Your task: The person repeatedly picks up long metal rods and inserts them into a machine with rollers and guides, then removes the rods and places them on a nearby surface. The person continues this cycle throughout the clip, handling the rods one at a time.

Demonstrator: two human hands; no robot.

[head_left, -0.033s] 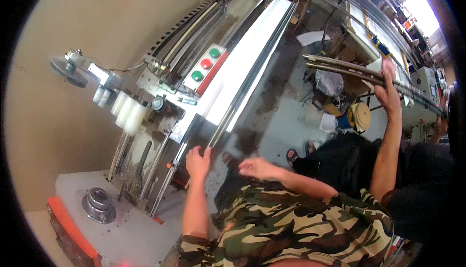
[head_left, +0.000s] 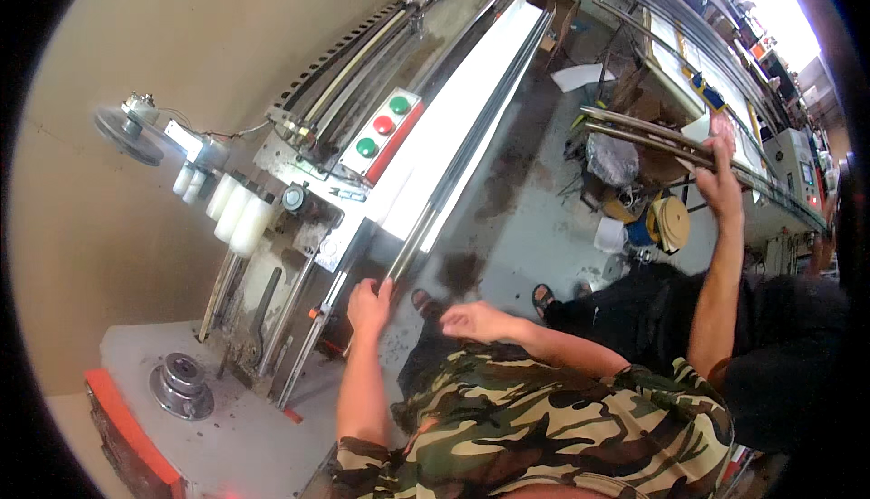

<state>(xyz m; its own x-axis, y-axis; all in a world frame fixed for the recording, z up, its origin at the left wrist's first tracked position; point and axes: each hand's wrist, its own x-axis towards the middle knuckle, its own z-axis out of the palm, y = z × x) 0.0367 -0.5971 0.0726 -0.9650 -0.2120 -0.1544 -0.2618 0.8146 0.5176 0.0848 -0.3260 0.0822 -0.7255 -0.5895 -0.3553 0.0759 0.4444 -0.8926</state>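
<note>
The long metal rods (head_left: 473,155) lie along the right edge of the white sheet (head_left: 453,91) on the machine, their near ends jutting past the sheet's lower corner. There the left hand (head_left: 370,307) is curled round them; how firmly, I cannot tell. The right hand (head_left: 476,320), loosely bent, shows nothing in it; whether its fingertips meet is unclear. The rods look stiff and smooth, probably weighty for their thinness, apt to slip or roll, and hardly fragile. Two well-spaced holds, one either side of the middle, should keep them from tipping.
</note>
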